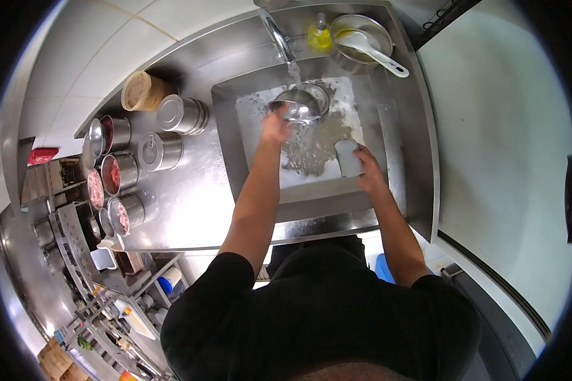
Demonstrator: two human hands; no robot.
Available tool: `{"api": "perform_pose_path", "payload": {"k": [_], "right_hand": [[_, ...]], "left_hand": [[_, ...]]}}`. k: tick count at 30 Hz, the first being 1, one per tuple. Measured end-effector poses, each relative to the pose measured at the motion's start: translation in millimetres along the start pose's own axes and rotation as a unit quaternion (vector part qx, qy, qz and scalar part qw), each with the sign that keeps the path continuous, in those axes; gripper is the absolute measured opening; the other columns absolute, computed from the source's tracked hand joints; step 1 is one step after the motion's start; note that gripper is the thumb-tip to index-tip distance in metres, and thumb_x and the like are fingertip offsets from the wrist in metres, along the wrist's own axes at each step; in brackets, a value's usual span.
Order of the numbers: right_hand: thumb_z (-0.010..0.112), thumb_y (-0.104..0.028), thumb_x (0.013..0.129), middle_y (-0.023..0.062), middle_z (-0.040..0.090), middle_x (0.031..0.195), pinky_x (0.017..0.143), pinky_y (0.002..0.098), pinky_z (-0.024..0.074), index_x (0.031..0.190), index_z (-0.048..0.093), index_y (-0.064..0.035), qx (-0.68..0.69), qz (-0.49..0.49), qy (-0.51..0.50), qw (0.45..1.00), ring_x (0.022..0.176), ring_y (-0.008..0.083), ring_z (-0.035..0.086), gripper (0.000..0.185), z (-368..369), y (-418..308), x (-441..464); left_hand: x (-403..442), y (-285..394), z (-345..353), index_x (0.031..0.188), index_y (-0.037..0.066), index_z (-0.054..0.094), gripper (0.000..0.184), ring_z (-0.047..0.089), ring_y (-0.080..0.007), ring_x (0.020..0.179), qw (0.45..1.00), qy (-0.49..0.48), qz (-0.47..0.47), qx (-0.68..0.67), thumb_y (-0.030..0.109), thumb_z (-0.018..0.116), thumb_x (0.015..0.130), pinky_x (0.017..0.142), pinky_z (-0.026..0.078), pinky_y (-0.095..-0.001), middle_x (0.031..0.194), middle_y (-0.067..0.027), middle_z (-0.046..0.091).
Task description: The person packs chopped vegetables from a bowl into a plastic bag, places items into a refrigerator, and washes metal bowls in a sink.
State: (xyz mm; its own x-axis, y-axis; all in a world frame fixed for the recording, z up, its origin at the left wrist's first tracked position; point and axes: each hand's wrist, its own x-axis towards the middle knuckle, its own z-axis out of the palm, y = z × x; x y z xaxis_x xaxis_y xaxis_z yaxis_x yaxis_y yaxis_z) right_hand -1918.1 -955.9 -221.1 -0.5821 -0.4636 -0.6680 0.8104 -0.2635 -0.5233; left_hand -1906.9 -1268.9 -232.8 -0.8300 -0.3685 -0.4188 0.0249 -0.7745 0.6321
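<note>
The washing looked partway through. The left hand (275, 128) pinched the rim of a tilted bowl (303, 106) under the running tap (276, 37), and water ran off it into the sink (227, 133). The right hand (370, 170) was closed on the edge of a sponge (348, 157), apart from the bowl and above the murky, foamy water. Whether the bowl had been fully scrubbed could not be told. Another round metal piece (325, 96) lay just behind it in the sink, so that seemed left to finish. A pot (347, 63) with a spoon (370, 49) across it stood beside the soap (320, 39); whether either was clean could not be told.
</note>
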Motion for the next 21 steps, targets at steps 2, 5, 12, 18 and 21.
{"api": "perform_pose_path", "payload": {"k": [2,5,12,18,21], "right_hand": [[0.058,-0.021,0.092,0.0112,0.060,0.119,0.085,0.0412,0.0546,0.138,0.050,-0.0057,0.014,-0.012,-0.009,1.000,0.103,0.0250,0.062,0.049,1,-3,-1],[0.053,-0.032,0.095,0.0161,0.060,0.125,0.076,0.0405,0.0553,0.138,0.050,-0.0050,0.166,0.051,-0.135,0.975,0.101,0.0263,0.063,0.051,-12,-7,7],[0.044,-0.054,0.097,0.0233,0.060,0.131,0.073,0.0428,0.0534,0.140,0.050,-0.0032,0.255,0.118,-0.292,0.914,0.095,0.0296,0.063,0.067,46,-34,-26],[0.050,-0.050,0.093,0.0197,0.060,0.132,0.079,0.0442,0.0516,0.140,0.050,-0.0012,0.187,0.089,-0.302,0.931,0.096,0.0285,0.063,0.068,47,-34,-10],[0.052,-0.044,0.093,0.0183,0.061,0.132,0.082,0.0461,0.0521,0.138,0.051,-0.0012,0.154,0.076,-0.235,0.957,0.100,0.0288,0.064,0.062,36,-27,-3]], "left_hand": [[12,10,25,0.140,0.009,0.054,0.044,0.057,-0.0265,0.123,0.978,-0.071,0.067,0.185,0.005,0.054,0.096,0.106,0.046,-0.0416,0.135,-0.0090,0.059],[28,24,72,0.142,0.007,0.050,0.044,0.057,-0.0271,0.125,0.828,-0.115,0.178,0.520,0.012,0.054,0.098,0.108,0.044,-0.0400,0.137,-0.0074,0.059],[26,46,70,0.137,0.002,0.046,0.044,0.065,-0.0308,0.114,0.967,0.085,-0.158,0.182,0.026,0.056,0.101,0.096,0.057,-0.0499,0.131,-0.0191,0.059],[0,10,4,0.135,0.001,0.053,0.037,0.062,-0.0307,0.116,0.998,0.050,-0.032,0.022,0.009,0.054,0.099,0.094,0.055,-0.0441,0.122,-0.0157,0.066],[-11,36,58,0.138,0.005,0.054,0.041,0.061,-0.0269,0.115,0.938,0.056,0.047,0.338,0.004,0.050,0.098,0.103,0.046,-0.0396,0.127,-0.0114,0.066]]}}
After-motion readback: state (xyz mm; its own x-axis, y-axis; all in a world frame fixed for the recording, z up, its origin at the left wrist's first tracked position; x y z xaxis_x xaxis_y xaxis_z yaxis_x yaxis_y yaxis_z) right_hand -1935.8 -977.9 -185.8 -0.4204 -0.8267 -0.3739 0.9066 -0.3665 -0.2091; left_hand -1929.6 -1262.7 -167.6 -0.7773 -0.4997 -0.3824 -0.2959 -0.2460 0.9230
